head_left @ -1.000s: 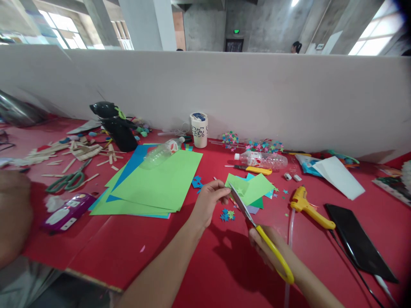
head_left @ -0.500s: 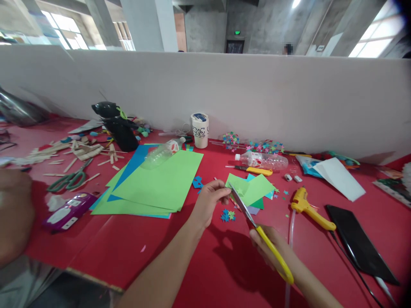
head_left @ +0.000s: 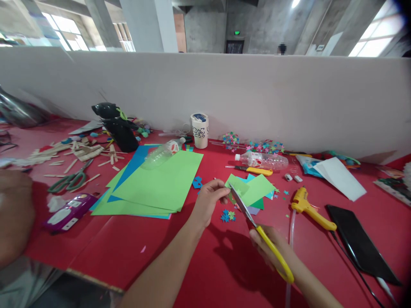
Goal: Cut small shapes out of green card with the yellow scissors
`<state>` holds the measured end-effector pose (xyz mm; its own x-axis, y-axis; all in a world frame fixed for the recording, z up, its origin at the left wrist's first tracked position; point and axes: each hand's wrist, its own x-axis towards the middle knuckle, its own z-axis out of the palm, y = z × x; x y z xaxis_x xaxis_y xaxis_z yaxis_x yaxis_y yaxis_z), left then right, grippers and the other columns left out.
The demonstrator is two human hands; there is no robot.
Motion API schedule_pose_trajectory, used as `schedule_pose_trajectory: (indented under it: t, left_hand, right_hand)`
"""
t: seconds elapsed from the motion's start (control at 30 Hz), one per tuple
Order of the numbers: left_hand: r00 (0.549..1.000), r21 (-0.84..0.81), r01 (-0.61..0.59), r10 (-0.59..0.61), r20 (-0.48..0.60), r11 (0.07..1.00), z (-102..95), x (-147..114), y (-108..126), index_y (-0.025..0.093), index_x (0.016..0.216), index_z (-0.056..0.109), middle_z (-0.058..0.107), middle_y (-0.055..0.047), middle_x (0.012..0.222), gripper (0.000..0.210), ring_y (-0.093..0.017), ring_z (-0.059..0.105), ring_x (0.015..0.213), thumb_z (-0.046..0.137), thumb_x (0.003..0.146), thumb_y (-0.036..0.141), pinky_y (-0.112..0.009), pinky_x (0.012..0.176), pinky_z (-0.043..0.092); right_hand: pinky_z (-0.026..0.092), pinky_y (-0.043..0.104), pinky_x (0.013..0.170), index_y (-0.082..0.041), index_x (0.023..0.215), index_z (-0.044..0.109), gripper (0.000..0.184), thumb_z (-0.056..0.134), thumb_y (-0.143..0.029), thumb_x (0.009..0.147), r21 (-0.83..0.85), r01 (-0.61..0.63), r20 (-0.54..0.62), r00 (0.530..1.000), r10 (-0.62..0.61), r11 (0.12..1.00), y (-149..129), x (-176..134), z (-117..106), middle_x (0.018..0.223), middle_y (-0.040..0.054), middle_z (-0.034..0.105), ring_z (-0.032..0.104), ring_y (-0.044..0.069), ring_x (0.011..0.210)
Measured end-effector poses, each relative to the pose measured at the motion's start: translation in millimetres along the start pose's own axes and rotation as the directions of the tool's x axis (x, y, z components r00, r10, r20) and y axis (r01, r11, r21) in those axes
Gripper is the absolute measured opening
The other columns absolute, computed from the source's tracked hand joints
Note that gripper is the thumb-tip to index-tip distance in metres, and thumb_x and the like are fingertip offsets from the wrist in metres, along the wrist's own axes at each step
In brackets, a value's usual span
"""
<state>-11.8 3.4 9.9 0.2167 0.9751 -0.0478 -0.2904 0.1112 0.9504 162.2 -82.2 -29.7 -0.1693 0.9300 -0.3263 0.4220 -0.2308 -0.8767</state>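
Observation:
My left hand (head_left: 212, 199) is closed in a pinch at the middle of the red table. Between its fingertips is what appears to be a small piece of green paper (head_left: 231, 188), mostly covered by the fingers. My right hand (head_left: 268, 244) grips yellow-handled scissors (head_left: 245, 209), whose blade tips reach the left fingertips. Beyond the blades lie light green paper scraps (head_left: 258, 188) over blue, dark green and purple ones. Small blue and green paper stars (head_left: 227, 215) are gathered below my left hand, and blue scraps (head_left: 197, 182) lie to its left.
Green paper sheets (head_left: 154, 184) lie left, a plastic bottle (head_left: 160, 154) on them. A yellow glue gun (head_left: 311, 209) and black tablet (head_left: 359, 244) are right. Behind stand a cup (head_left: 201, 131) and black flask (head_left: 120, 130). Another person's arm (head_left: 14, 214) rests at far left.
Both hands and the scissors stay almost in place, with only a slight shift at the fingertips and paper. The distant head behind the partition has moved a little left.

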Motion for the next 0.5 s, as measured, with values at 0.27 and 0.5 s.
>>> schedule_pose_trajectory:
  t: [0.27, 0.5]
  left_hand:
    - [0.998, 0.027, -0.053, 0.054, -0.020, 0.998, -1.3, 0.6, 0.0, 0.016, 0.064, 0.054, 0.052, 0.004, 0.055, 0.010, -0.007, 0.048, 0.048, 0.059, 0.067, 0.024, -0.021, 0.052, 0.038]
    - [0.994, -0.008, -0.097, 0.096, -0.052, 0.995, -0.7, 0.8, 0.6, 0.017, 0.067, 0.055, 0.054, 0.003, 0.055, 0.009, -0.008, 0.048, 0.049, 0.059, 0.069, 0.025, -0.022, 0.054, 0.038]
  right_hand:
    - [0.023, 0.018, 0.030, -0.021, 0.057, 0.035, 0.045, 0.046, -0.062, 0.073, 0.057, -0.016, 0.004, 1.000, 0.016, 0.998, -2.0, -1.3, 0.5, 0.035, -0.0105, 0.032, 0.033, 0.005, 0.026]
    - [0.023, 0.015, 0.028, -0.020, 0.058, 0.037, 0.047, 0.044, -0.065, 0.071, 0.124, -0.032, -0.026, 0.999, 0.036, 0.992, -6.6, -5.2, 4.1, 0.039, -0.0108, 0.030, 0.030, 0.004, 0.027]
